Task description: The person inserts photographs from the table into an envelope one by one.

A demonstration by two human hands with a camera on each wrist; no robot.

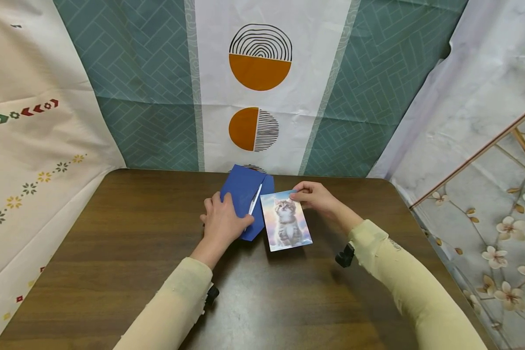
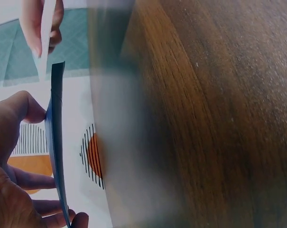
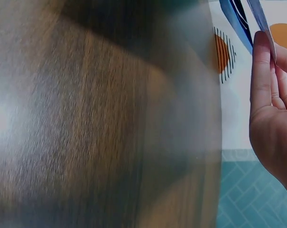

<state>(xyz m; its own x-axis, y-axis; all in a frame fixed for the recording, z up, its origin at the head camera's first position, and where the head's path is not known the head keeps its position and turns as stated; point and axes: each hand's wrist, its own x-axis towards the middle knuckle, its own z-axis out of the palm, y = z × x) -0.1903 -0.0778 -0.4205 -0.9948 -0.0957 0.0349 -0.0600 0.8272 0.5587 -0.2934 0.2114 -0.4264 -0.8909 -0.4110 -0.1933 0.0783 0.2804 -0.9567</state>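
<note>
My left hand (image 1: pixel 225 218) holds a blue envelope (image 1: pixel 241 187) tilted above the table. In the left wrist view the thumb presses near one end of the envelope (image 2: pixel 58 137), while fingertips curl round its lower edge. A narrow white strip shows along the envelope's opening; what it belongs to is unclear. To the right, my right hand (image 1: pixel 317 198) pinches the top right corner of a kitten picture card (image 1: pixel 288 221) between thumb and fingers. The card's picture faces me, and its left edge is close beside the envelope. Seen from the right wrist, the card (image 3: pixel 263 21) is nearly edge-on.
Beneath both hands lies a brown wooden table (image 1: pixel 148 272). A patterned curtain (image 1: pixel 148 73) hangs behind its far edge. Light printed cloths stand at the left (image 1: pixel 35 146) and right sides.
</note>
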